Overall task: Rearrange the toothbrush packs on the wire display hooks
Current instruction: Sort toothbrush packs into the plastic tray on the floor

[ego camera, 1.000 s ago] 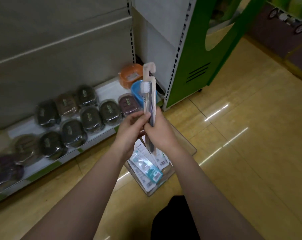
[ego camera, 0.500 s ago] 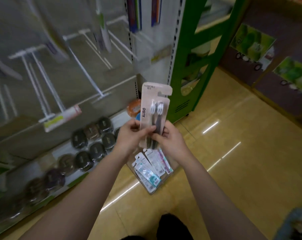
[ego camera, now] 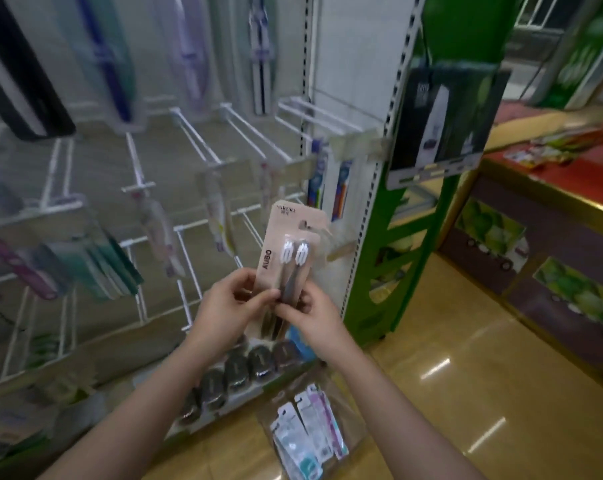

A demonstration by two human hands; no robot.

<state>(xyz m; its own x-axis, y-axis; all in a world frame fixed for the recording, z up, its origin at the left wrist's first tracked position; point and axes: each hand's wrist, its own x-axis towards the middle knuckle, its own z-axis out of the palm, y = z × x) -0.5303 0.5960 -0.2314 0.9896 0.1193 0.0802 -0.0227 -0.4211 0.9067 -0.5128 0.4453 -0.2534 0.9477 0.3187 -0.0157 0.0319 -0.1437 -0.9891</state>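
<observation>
Head view. A beige toothbrush pack (ego camera: 289,251), holding two brushes with white heads, stands nearly upright in front of the wire display hooks (ego camera: 203,143), its hang-hole end uppermost and not on any hook. Both hands hold it by its lower half: the left hand (ego camera: 223,306) has its grip closed on the pack's left edge, thumb in front; the right hand (ego camera: 313,317) pinches the lower right part between thumb and fingertips. Other packs (ego camera: 154,223) hang on the hooks to the left and above, blurred. Below, dark oval cases (ego camera: 237,370) lie in rows on the bottom shelf (ego camera: 189,420). On the floor (ego camera: 466,375), a clear tray (ego camera: 348,407) holds more packs (ego camera: 307,431), lying flat. A green stand (ego camera: 428,223) rises just right of the rack.
</observation>
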